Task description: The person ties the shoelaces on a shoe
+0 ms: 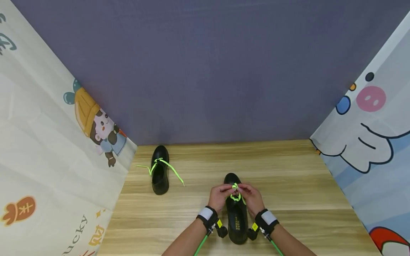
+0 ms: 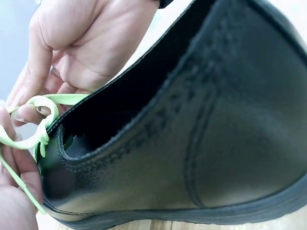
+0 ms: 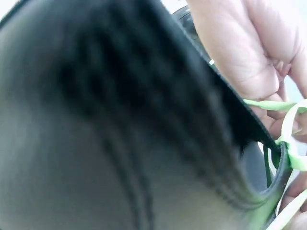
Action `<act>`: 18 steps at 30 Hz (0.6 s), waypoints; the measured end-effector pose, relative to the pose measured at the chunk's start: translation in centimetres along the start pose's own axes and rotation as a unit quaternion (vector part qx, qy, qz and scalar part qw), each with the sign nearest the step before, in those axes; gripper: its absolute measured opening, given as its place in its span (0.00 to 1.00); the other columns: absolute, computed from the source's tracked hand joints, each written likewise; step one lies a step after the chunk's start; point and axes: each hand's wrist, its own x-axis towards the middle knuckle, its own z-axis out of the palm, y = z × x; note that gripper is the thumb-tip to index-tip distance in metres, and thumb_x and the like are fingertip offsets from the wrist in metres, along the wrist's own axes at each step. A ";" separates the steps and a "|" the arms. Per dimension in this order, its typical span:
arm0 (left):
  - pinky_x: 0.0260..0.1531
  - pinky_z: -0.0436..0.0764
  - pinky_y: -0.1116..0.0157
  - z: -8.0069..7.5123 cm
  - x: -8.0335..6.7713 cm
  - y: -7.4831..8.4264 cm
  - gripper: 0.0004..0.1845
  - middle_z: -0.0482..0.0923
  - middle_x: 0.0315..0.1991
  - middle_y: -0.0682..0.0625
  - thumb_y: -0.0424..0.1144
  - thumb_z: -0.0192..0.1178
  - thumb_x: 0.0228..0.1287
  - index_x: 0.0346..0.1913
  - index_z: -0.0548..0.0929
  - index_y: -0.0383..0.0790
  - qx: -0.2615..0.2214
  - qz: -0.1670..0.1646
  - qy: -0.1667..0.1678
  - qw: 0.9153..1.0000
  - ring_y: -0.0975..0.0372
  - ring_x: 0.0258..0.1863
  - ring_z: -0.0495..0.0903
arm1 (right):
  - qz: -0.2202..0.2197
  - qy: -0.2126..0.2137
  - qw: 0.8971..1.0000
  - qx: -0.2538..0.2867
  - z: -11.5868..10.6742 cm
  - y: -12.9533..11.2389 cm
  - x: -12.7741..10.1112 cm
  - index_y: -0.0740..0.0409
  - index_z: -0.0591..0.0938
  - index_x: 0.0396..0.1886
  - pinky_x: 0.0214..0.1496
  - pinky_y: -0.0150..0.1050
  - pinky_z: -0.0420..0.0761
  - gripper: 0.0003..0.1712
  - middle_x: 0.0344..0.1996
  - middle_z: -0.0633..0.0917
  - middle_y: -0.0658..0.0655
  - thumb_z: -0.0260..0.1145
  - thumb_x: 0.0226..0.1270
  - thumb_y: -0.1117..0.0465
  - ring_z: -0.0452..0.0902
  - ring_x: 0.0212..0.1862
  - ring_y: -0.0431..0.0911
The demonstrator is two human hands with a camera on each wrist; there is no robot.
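Your left grip (image 1: pixel 221 196) and right grip (image 1: pixel 251 200) pinch the green lace (image 2: pixel 43 136) of the near black shoe (image 1: pixel 236 209) on the counter (image 1: pixel 288 170), where a slackened pinch could let it slip (the gold insole lettering (image 1: pixel 237 223) is too small to read), while farther left lies another shoe (image 1: pixel 160 172), then a sheet (image 1: pixel 41 142) printed "ucky".
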 end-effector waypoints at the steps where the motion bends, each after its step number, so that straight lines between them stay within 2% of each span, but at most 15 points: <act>1: 0.40 0.83 0.69 0.0 0.0 0.0 0.11 0.85 0.44 0.39 0.24 0.66 0.62 0.46 0.85 0.21 -0.003 -0.001 -0.001 1.000 0.62 0.39 0.85 | -0.006 -0.002 1.000 -0.009 0.0 0.0 0.0 0.77 0.79 0.50 0.44 0.31 0.80 0.13 0.42 0.84 0.59 0.62 0.70 0.73 0.81 0.41 0.40; 4: 0.40 0.83 0.69 0.1 0.0 -0.1 0.11 0.86 0.44 0.38 0.24 0.67 0.61 0.46 0.85 0.22 0.003 -0.006 0.002 1.000 0.61 0.40 0.85 | -0.027 -0.012 0.999 -0.035 0.1 -0.2 -0.1 0.79 0.76 0.50 0.44 0.31 0.81 0.12 0.41 0.85 0.62 0.62 0.69 0.76 0.81 0.40 0.39; 8: 0.37 0.83 0.69 0.2 -0.1 0.0 0.09 0.87 0.39 0.36 0.23 0.68 0.59 0.43 0.86 0.22 0.029 -0.009 0.017 0.999 0.61 0.36 0.85 | -0.065 -0.031 0.994 -0.080 0.1 -0.2 -0.2 0.75 0.72 0.46 0.41 0.30 0.81 0.13 0.36 0.85 0.64 0.63 0.65 0.79 0.81 0.38 0.37; 10: 0.35 0.83 0.69 0.3 -0.1 0.1 0.08 0.87 0.37 0.37 0.23 0.68 0.59 0.41 0.87 0.22 0.045 -0.008 0.035 0.998 0.63 0.33 0.84 | -0.097 -0.042 0.988 -0.113 0.3 -0.6 -0.4 0.74 0.72 0.49 0.39 0.30 0.82 0.16 0.34 0.85 0.63 0.64 0.63 0.81 0.81 0.36 0.38; 11: 0.34 0.83 0.69 0.4 -0.2 0.1 0.07 0.87 0.36 0.37 0.23 0.69 0.58 0.40 0.88 0.23 0.058 -0.005 0.048 0.997 0.63 0.32 0.84 | -0.122 -0.052 0.982 -0.137 0.2 -0.6 -0.4 0.72 0.73 0.51 0.38 0.31 0.82 0.18 0.33 0.85 0.62 0.64 0.62 0.81 0.82 0.35 0.39; 14: 0.32 0.83 0.68 0.9 -0.3 0.5 0.05 0.88 0.32 0.39 0.24 0.70 0.57 0.36 0.89 0.26 0.096 0.000 0.081 0.992 0.64 0.30 0.84 | -0.220 -0.080 0.949 -0.212 -0.1 -0.5 -0.3 0.68 0.74 0.58 0.36 0.36 0.84 0.27 0.31 0.86 0.57 0.66 0.59 0.82 0.84 0.33 0.41; 18: 0.29 0.83 0.67 1.4 -0.3 1.0 0.03 0.88 0.29 0.42 0.26 0.72 0.56 0.34 0.90 0.29 0.143 -0.004 0.098 0.985 0.64 0.28 0.85 | -0.342 -0.082 0.879 -0.321 -0.7 0.0 0.1 0.62 0.79 0.60 0.39 0.41 0.85 0.31 0.37 0.88 0.54 0.72 0.55 0.80 0.84 0.36 0.42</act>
